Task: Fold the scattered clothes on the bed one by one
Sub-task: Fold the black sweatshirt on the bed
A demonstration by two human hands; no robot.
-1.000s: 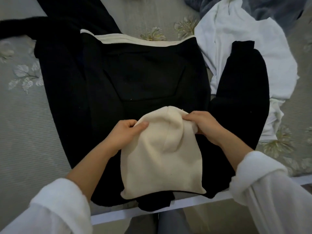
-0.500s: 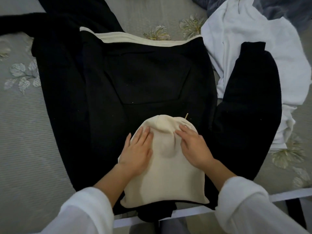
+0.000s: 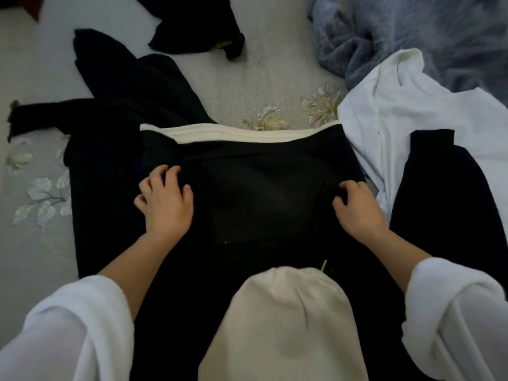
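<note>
black hoodie [image 3: 264,193] hides its folds; one cream hood [image 3: 286,325] is cut off at the bed's [image 3: 247,83] near edge. of two hands, right hand [image 3: 357,209] pinches the hoodie; left hand [image 3: 165,204] lies curled on it, grip unclear.

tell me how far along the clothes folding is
Done: the cream hood lies flat on the black hoodie. In hand: left hand and right hand sit curled-fingered on that hoodie; its sleeve lies spread out. Left: the white garment, grey-blue fleece and small black piece lie unfolded.
</note>
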